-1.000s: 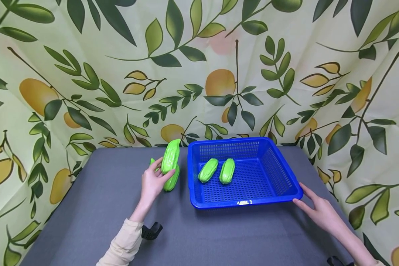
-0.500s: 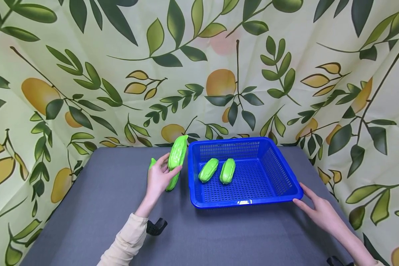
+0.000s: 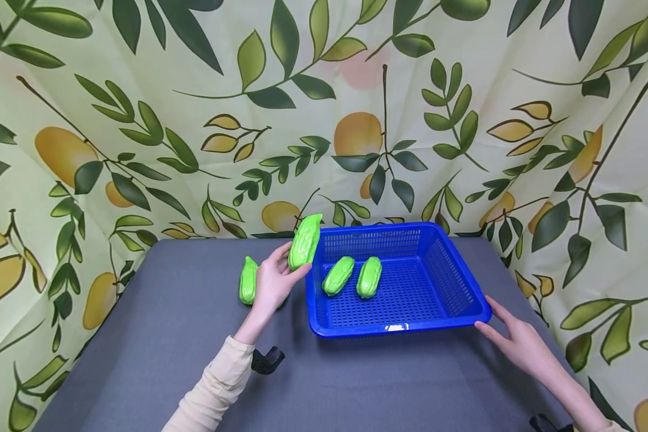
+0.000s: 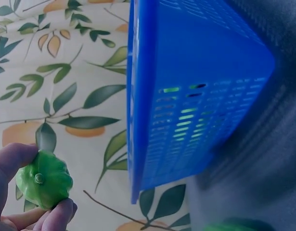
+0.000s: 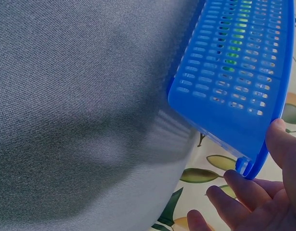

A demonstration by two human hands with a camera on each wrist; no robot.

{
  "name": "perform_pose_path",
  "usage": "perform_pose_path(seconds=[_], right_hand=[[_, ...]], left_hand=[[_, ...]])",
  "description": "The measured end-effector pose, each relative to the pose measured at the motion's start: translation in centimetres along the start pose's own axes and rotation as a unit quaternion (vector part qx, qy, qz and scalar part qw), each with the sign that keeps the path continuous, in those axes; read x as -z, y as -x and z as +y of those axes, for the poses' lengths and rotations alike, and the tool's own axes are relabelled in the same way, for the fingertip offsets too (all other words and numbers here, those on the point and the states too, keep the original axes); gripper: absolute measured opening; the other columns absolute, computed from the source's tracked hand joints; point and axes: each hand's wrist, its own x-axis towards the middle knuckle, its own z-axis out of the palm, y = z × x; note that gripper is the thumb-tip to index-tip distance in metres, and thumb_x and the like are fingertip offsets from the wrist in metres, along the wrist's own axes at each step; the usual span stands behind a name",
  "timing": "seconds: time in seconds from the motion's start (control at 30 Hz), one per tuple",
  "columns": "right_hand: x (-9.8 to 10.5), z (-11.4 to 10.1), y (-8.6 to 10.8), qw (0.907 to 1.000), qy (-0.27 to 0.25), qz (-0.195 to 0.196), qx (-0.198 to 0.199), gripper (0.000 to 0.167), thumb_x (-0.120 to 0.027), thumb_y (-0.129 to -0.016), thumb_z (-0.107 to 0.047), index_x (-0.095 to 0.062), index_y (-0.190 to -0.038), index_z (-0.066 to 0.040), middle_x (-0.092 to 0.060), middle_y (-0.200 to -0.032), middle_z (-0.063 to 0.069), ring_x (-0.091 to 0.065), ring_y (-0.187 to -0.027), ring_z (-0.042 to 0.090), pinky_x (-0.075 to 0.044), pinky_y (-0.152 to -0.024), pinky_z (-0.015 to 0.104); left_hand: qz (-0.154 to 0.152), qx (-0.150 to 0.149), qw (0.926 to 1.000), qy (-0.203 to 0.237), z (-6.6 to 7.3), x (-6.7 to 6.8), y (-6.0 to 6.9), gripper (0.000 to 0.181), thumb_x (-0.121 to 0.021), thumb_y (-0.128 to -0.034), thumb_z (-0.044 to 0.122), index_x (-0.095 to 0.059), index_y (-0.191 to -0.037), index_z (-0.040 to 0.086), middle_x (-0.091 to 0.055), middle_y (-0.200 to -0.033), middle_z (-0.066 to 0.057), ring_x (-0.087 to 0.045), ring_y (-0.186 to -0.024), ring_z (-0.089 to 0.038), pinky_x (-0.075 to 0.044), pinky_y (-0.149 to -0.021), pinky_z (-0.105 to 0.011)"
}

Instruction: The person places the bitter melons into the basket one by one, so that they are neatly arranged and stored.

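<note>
Aloft, green gourd (image 3: pixel 305 240) in left hand (image 3: pixel 272 281), right hand (image 3: pixel 521 345) gripping blue basket (image 3: pixel 356 330)

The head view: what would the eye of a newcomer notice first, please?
Most likely the bright blue basket on the grey table, with two green vegetables lying inside, toward its left side. Next comes the left hand, which holds up a similar green vegetable near the basket's left rim. Behind it all, the cloth printed with leaves and orange fruit also draws the eye.
</note>
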Motion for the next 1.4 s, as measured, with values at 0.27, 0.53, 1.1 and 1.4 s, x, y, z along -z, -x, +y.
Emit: perform_pose_path(seconds=[0.27, 0.53, 1.1, 1.4], right_hand=[[0.0, 0.0, 0.0, 1.0, -0.002, -0.005, -0.005, 0.07, -0.058, -0.094, -0.034, -0.035, -0.137, 0.016, -0.049, -0.124, 0.041, -0.049, -0.111, 0.057, -0.044, -0.083, 0.065], [0.2, 0.0, 0.1, 1.0, 0.002, -0.006, -0.006, 0.069, -0.059, -0.094, -0.033, -0.035, -0.137, 0.015, -0.049, -0.125, 0.04, -0.05, -0.111, 0.056, -0.046, -0.082, 0.064], [0.2, -0.1, 0.0, 0.9998, 0.002, -0.012, -0.015, 0.07, -0.058, -0.094, -0.034, -0.034, -0.138, 0.014, -0.047, -0.127, 0.04, -0.048, -0.113, 0.057, -0.044, -0.084, 0.065], [0.1, -0.2, 0.0, 1.0, -0.001, -0.002, -0.005, 0.069, -0.059, -0.094, -0.033, -0.035, -0.137, 0.015, -0.048, -0.126, 0.04, -0.049, -0.112, 0.057, -0.044, -0.083, 0.065]], left_hand=[[-0.006, -0.009, 0.9999, -0.008, 0.6, -0.6, -0.4, 0.064, -0.078, -0.0771, 0.01, -0.05, -0.133, -0.004, -0.06, -0.125, -0.025, -0.06, -0.114, -0.034, -0.052, -0.093, -0.04], [-0.014, -0.009, 0.9994, -0.031, 1.5, -1.5, -1.7, 0.063, -0.077, -0.0786, 0.013, -0.05, -0.134, -0.002, -0.06, -0.126, -0.023, -0.06, -0.116, -0.032, -0.051, -0.094, -0.038], [-0.019, -0.023, 0.9981, -0.054, 2.0, -2.4, -4.6, 0.063, -0.076, -0.0781, 0.013, -0.05, -0.133, -0.004, -0.061, -0.123, -0.024, -0.062, -0.112, -0.034, -0.054, -0.091, -0.039], [-0.037, -0.037, 0.9961, -0.071, 2.3, -3.9, -5.3, 0.059, -0.077, -0.0783, 0.015, -0.053, -0.13, -0.003, -0.063, -0.12, -0.022, -0.065, -0.106, -0.032, -0.056, -0.087, -0.036]])
